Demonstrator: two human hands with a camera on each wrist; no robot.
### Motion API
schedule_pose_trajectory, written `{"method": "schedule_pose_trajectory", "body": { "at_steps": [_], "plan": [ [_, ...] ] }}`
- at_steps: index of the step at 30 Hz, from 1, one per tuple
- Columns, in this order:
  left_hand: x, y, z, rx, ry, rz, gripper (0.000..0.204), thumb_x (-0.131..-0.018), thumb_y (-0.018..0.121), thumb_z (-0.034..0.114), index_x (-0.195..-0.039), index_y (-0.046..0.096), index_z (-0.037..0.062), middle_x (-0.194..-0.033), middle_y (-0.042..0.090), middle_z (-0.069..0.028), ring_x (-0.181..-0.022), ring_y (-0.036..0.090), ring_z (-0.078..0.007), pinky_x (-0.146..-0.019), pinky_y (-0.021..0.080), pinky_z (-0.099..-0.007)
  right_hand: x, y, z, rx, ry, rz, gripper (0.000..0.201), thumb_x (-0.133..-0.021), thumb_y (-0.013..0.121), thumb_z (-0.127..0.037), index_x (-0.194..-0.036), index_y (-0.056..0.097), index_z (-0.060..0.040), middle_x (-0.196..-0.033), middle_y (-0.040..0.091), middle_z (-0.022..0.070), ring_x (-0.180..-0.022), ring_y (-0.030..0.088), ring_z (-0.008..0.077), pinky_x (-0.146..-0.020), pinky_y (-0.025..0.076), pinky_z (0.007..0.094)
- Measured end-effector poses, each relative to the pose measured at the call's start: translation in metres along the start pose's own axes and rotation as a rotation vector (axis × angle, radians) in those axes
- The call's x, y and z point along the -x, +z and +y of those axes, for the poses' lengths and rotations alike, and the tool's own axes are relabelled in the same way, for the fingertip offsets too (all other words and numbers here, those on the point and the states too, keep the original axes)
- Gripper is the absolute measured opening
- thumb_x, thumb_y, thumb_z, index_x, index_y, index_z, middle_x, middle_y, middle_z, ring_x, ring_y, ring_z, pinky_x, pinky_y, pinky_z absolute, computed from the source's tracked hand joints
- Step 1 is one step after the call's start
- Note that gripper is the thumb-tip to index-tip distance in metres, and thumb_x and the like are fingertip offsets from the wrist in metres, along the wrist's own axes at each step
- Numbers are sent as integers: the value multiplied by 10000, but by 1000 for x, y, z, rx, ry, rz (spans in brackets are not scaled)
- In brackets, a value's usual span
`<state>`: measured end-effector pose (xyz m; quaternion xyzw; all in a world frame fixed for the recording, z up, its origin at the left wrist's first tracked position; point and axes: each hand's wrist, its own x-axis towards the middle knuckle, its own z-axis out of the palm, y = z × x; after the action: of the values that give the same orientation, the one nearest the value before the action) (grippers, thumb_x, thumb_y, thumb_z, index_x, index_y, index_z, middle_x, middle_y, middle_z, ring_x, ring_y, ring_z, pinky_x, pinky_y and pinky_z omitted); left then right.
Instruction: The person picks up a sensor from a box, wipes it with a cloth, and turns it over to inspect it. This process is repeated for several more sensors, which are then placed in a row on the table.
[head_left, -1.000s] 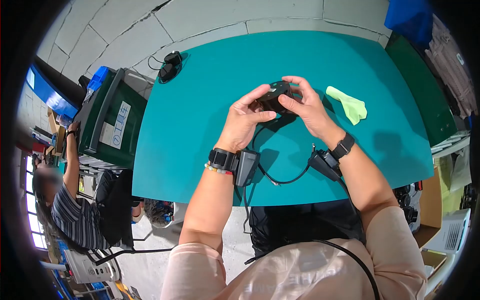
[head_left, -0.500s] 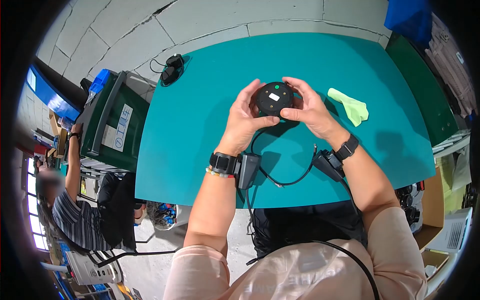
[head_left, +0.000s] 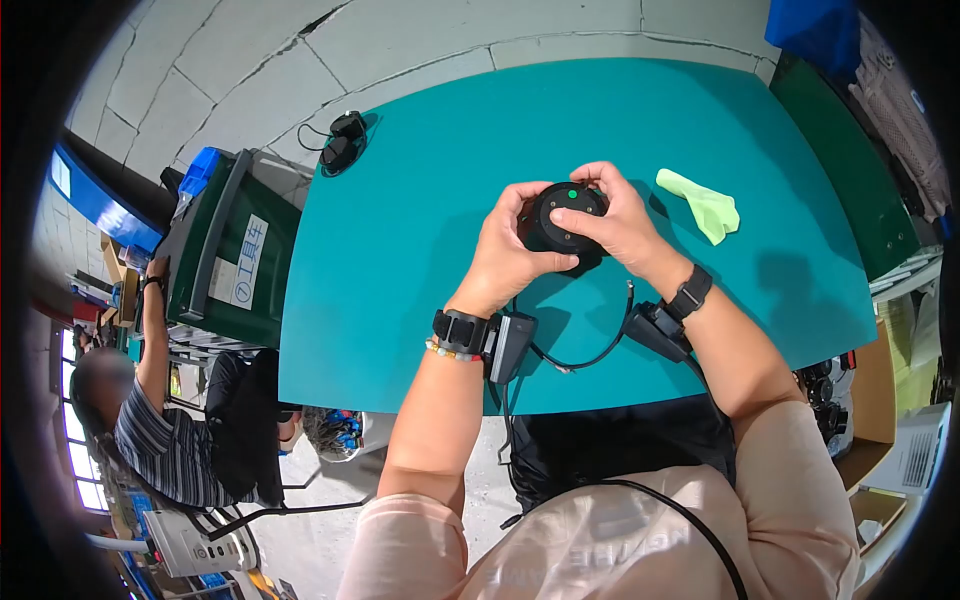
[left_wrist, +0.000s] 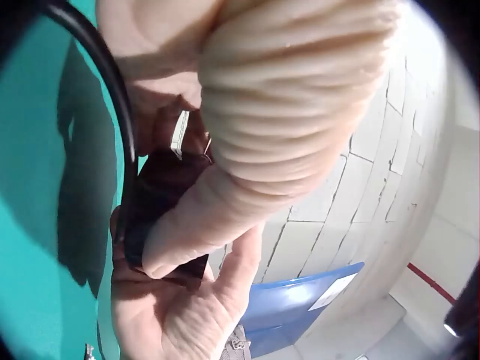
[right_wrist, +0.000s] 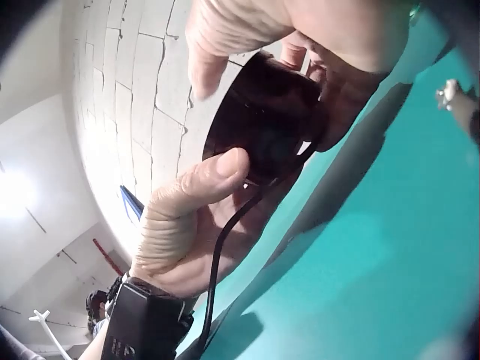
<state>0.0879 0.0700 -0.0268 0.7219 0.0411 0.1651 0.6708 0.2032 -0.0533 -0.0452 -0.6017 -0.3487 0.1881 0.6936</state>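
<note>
Both hands hold a round black puck-shaped device (head_left: 573,197) above the table, its flat face with screws and a green dot turned up toward the head camera. My left hand (head_left: 507,245) grips its left side, fingers bent round the far edge and thumb along the near side. My right hand (head_left: 630,228) holds the right side, its thumb lying across the flat face. In the left wrist view, the left thumb presses the dark side wall of the device (left_wrist: 161,187). A black cable (right_wrist: 221,251) runs down from the device in the right wrist view.
The green table (head_left: 450,130) bears a crumpled light green cloth (head_left: 705,207) to the right and a coiled black cable with a plug-like block (head_left: 343,142) at the far left. A dark green cart (head_left: 235,255) stands left, near another person (head_left: 165,440). A block wall lies behind.
The device has turned from a tilted pose to show its flat face, and moved slightly nearer the body. My right thumb has slid onto that face, over where the white label showed.
</note>
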Motion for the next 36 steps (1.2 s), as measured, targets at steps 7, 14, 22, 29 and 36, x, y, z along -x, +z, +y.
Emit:
{"method": "schedule_pose_trajectory", "body": {
  "at_steps": [7,14,22,29,36],
  "plan": [
    [6,1,12,233,-84,21,768,-602,770,-13,-1266,386,25,-1139,507,-113,-1082,491,-201,-950,411,-354,0,-10,-21,-344,295,43,238,-869,519,-238,-969,578,-30,-873,576,35,-712,558,119,-586,447,239],
    [-3,-17,2,776,-245,84,690,-868,390,594,-1169,486,-19,-1030,583,-162,-926,575,-237,-821,472,-368,-1,-7,-17,-401,230,-147,374,-819,596,-35,-1166,473,27,-968,582,95,-733,564,115,-585,433,215],
    [-3,-21,-4,1028,-365,137,757,-855,311,655,-1134,501,-23,-985,579,-187,-883,590,-281,-794,507,-362,-3,-8,-7,-304,188,2,230,-847,600,-84,-1047,565,23,-870,615,80,-699,579,110,-574,441,217],
    [-4,-19,6,1206,-290,155,667,-877,439,547,-1179,434,-48,-1071,535,-192,-979,564,-316,-892,496,-374,-1,-10,-9,-297,175,42,203,-854,606,-127,-1007,612,6,-839,619,72,-668,571,97,-563,443,217],
    [-4,-16,5,1090,-152,161,553,-907,474,404,-1171,416,-78,-1182,475,-236,-1103,503,-353,-924,489,-396,1,-4,-8,-333,220,-106,247,-875,579,-141,-1071,586,10,-891,617,76,-723,587,115,-622,475,234]
  ]
}}
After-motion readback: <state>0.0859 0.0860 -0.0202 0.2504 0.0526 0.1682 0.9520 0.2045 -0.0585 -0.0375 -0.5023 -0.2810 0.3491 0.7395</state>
